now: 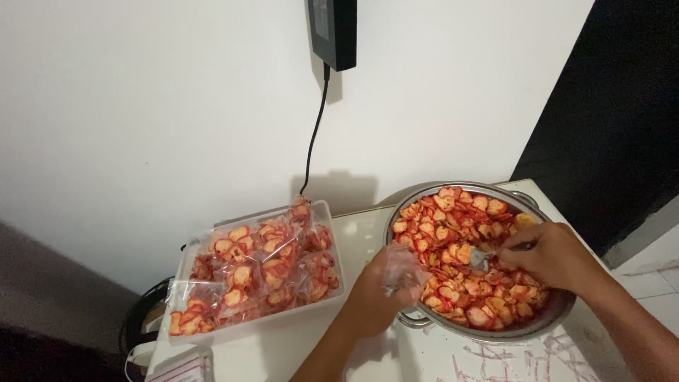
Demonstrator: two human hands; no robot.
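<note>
I saw my right hand curled shut around the handle of a metal spoon, wrist bent down over a wide, round steel pot near the surface's right edge. The pot was heaped with thin, curled chips, orange-red and glossy with seasoning. My left hand sat at the pot's near-left rim, fingers pinched closed on a small clear plastic bag whose crinkled mouth was held up against the rim. Toward the left edge of the white surface lay a shallow clear plastic tray piled with filled bags of chips, lumpy and shiny. A black cable hung down the wall behind.
</note>
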